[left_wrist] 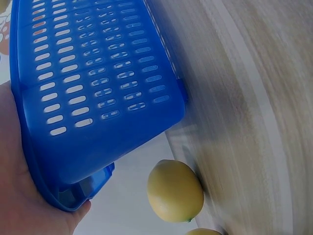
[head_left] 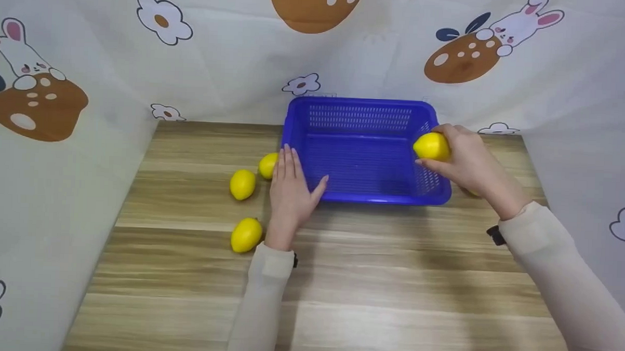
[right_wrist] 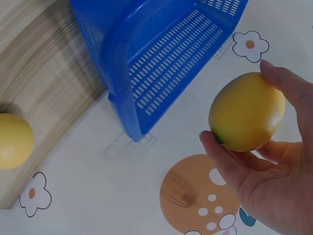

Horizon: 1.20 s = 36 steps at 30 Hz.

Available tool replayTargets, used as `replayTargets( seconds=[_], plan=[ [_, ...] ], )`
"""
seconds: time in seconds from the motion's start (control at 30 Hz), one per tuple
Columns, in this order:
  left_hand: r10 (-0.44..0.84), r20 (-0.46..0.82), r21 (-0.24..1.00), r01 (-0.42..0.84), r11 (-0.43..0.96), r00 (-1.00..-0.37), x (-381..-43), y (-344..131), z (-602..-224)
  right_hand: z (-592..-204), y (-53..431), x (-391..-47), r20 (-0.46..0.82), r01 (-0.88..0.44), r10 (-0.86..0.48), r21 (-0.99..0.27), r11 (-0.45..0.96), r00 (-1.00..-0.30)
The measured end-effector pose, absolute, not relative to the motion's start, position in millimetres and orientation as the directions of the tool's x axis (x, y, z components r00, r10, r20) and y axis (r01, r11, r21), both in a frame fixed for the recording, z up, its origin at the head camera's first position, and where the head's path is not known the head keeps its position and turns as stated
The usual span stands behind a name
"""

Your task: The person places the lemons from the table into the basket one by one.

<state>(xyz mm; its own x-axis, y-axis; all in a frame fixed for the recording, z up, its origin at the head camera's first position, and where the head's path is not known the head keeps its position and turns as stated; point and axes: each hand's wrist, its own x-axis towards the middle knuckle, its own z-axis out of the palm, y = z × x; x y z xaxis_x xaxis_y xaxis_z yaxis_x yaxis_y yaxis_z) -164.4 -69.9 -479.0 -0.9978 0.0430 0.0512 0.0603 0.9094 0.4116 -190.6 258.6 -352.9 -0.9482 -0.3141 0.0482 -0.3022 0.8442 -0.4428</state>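
Observation:
A blue plastic basket (head_left: 354,166) with slotted walls stands at the far side of the wooden table. My left hand (head_left: 291,190) rests on its left rim near the front corner, fingers straight and thumb spread over the edge. Above the basket's right side, my right hand (head_left: 464,152) holds a yellow lemon (right_wrist: 247,111) between thumb and fingers. The bottom of the basket shows no lemons. Left of the basket lie three more lemons: one beside my left fingers (head_left: 284,164), partly covered, another lemon (head_left: 243,184) close by, and a nearer lemon (head_left: 246,235).
Another lemon (right_wrist: 14,141) lies on the table to the basket's right, mostly hidden under my right wrist in the head view. A patterned cloth (head_left: 217,63) hangs behind the table (head_left: 366,281) and along both sides.

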Motion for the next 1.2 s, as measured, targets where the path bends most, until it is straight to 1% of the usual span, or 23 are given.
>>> replayTargets(
  seconds=[0.3, 0.7, 0.97, 1.2],
  plan=[
    [0.044, 0.055, 0.412, 0.063, 0.909, -0.998, -164.1, -70.5, -478.8, -350.2, 250.9, -194.9, 0.017, -0.291, -0.316, -0.437, 0.851, -0.949],
    [0.040, 0.087, 0.412, 0.072, 0.908, -0.995, -163.7, -70.5, -480.6, -351.8, 248.5, -198.1, 0.066, -0.337, -0.343, -0.427, 0.839, -0.937],
    [0.042, 0.077, 0.397, 0.070, 0.915, -0.996, -164.2, -70.0, -480.3, -349.4, 250.2, -197.9, -0.028, -0.281, -0.326, -0.440, 0.853, -0.945],
    [0.042, 0.075, 0.410, 0.069, 0.909, -0.996, -163.5, -69.7, -479.1, -350.5, 252.0, -196.7, -0.032, -0.279, -0.324, -0.435, 0.856, -0.945]
  ],
)
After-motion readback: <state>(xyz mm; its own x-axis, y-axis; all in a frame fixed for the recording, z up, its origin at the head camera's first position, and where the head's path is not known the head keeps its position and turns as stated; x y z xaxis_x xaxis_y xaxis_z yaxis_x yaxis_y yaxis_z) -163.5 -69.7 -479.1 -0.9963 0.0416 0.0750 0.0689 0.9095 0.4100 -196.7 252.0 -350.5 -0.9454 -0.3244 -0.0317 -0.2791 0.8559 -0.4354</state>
